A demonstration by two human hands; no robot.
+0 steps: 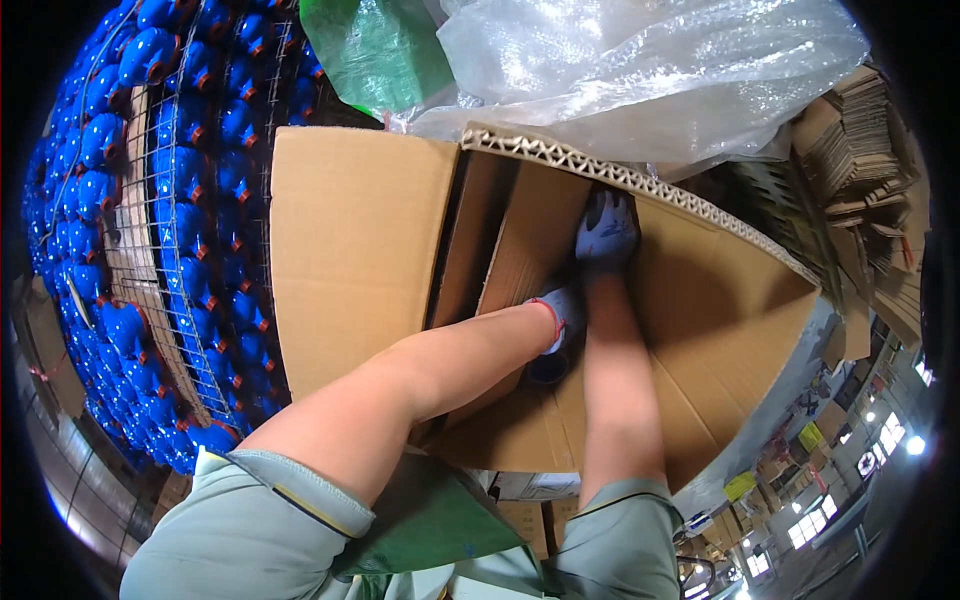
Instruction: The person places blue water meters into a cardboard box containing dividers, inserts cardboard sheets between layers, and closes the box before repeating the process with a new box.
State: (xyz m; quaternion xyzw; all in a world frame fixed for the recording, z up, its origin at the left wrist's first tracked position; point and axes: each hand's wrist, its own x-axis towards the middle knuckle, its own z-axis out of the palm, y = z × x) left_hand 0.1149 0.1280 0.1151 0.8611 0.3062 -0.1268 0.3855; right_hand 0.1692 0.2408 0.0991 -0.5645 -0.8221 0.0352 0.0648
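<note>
Both my hands are inside a large open cardboard box point(720, 300). Each wears a grey-blue glove with dark-coated fingers. My right hand point(608, 232) lies against the far inner side of the box, its back toward me and its fingers stretched away, partly in shadow. Below and left of it is my left hand point(566, 318), with a red-edged cuff; its fingers are hidden deeper in the box. Close under the left hand sits a small dark round shape point(548, 368) that I cannot make out. Upright cardboard panels point(520, 235) stand along the box's left side.
A wide cardboard flap point(360, 250) folds out on the left. Beyond it, many shiny blue rounded pieces with orange-red ends point(180, 200) fill a wire rack point(135, 230). Clear plastic sheeting point(650, 70) and a green bag point(375, 55) lie behind. Flattened cardboard point(860, 150) is stacked at right.
</note>
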